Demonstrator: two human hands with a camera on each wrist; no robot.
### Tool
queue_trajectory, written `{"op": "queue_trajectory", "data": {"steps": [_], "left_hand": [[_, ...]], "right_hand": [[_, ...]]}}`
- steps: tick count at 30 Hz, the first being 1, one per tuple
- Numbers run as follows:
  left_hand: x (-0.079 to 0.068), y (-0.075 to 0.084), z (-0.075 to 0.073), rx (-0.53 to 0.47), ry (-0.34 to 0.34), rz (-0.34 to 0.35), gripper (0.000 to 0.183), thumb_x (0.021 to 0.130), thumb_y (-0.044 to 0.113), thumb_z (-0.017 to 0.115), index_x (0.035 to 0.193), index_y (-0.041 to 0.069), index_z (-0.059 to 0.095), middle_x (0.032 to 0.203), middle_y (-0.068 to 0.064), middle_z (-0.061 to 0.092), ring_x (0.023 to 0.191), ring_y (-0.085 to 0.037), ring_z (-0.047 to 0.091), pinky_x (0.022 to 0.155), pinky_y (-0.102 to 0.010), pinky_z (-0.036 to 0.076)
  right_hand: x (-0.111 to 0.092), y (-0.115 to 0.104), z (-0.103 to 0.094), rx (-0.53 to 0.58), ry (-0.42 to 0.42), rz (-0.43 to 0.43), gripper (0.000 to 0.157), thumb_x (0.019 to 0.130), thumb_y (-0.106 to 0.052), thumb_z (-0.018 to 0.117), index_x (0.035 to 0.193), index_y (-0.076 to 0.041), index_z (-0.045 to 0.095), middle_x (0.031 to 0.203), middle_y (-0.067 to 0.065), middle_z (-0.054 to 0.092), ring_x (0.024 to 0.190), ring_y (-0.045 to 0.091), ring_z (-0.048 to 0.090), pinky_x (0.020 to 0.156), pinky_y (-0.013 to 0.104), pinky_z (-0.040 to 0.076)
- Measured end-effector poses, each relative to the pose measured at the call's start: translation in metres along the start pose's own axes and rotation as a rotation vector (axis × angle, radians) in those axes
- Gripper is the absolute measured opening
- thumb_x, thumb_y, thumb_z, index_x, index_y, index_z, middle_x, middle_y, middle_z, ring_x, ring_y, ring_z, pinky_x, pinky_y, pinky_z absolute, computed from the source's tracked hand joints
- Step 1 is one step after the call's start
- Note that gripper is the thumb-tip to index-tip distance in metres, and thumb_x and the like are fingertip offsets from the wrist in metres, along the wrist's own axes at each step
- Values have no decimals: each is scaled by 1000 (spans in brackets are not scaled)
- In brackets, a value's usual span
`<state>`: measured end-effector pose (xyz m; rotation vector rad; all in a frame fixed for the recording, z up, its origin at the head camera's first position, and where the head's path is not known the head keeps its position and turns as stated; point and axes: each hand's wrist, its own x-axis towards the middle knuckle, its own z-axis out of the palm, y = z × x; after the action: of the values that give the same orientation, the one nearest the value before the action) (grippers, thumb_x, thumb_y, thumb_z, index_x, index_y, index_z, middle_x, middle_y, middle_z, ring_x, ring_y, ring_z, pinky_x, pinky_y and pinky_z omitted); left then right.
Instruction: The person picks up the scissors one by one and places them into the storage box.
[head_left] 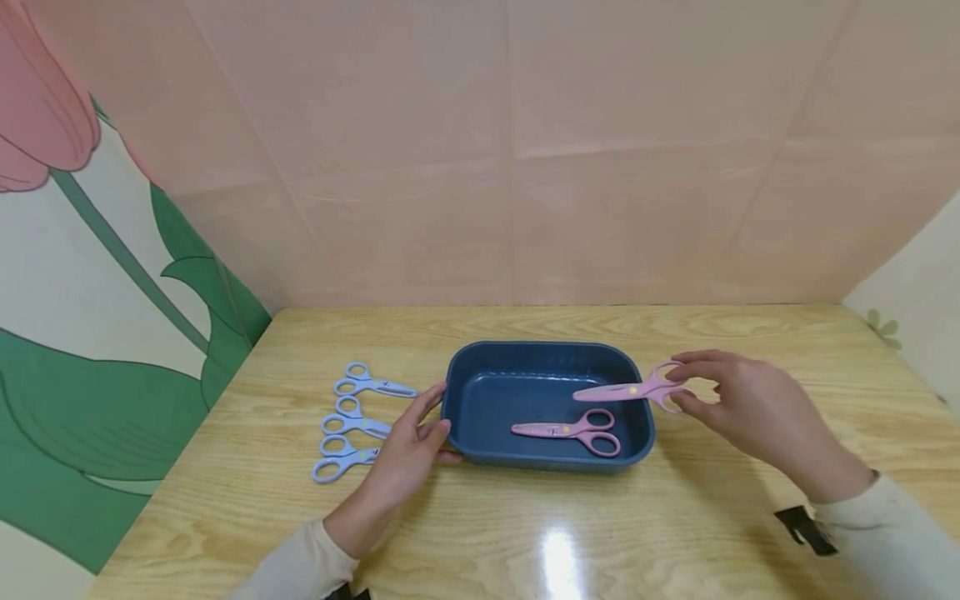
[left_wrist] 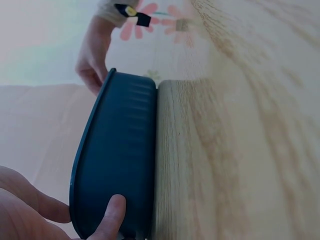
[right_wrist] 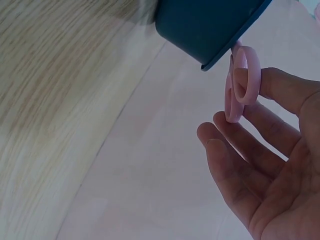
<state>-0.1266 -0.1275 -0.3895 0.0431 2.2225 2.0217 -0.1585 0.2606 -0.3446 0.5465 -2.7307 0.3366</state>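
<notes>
Two-handed at frame centre: grips dark-blue rectangular tub (head_left: 547, 462) with left hand (head_left: 408, 450), pinches pink plastic scissors (head_left: 619, 392) over its right rim with fingers of right hand (head_left: 759, 410) — probably mid-loading; calls for lowering, then releasing.

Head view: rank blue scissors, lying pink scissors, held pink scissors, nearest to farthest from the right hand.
1. Held pink scissors: pinched by the right hand.
2. Lying pink scissors: in the tray.
3. Blue scissors: three pairs, left of the tray.

pink scissors (head_left: 617, 392), blades together, tips leftward, over blue tray (head_left: 487, 400)
</notes>
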Motion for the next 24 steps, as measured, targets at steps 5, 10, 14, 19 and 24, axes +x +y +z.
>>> {"op": "queue_trajectory", "data": {"steps": [5, 10, 14, 19, 24], "left_hand": [[0, 0, 0, 4, 1, -3, 53, 103, -2, 45, 153, 8, 35, 161, -21, 30, 107, -36, 66, 79, -45, 61], [-1, 0, 0, 3, -1, -7, 53, 103, -2, 45, 153, 9, 35, 161, -20, 29, 106, -35, 67, 79, -45, 61], [-1, 0, 0, 2, -3, -5, 53, 103, -2, 45, 154, 10, 35, 161, -20, 29, 106, -35, 67, 79, -45, 61], [-1, 1, 0, 4, -3, -10, 53, 103, -1, 45, 154, 11, 35, 161, -20, 29, 107, -35, 67, 80, -45, 61], [-1, 1, 0, 9, -1, -20, 53, 103, 0, 44, 154, 12, 35, 162, -19, 29, 108, -35, 67, 80, -44, 61]], "right_hand": [[0, -3, 2, 0, 4, 3, 24, 79, -26, 82, 101, -18, 78, 117, 10, 74, 51, -3, 36, 48, 21, 30], [0, -5, 4, 10, -16, 15, 23, 80, -28, 81, 102, -21, 78, 117, 9, 74, 56, 0, 44, 49, 22, 34], [0, -6, 5, 13, -31, 32, 25, 82, -30, 80, 105, -22, 78, 117, 11, 74, 56, 2, 47, 49, 23, 35], [1, -7, 4, 19, -51, 39, 25, 83, -30, 79, 107, -22, 77, 117, 13, 73, 56, 3, 48, 48, 24, 35], [1, -7, 4, 21, -35, 26, 20, 83, -30, 79, 102, -23, 78, 117, 12, 74, 50, 0, 39, 47, 22, 31]]}}
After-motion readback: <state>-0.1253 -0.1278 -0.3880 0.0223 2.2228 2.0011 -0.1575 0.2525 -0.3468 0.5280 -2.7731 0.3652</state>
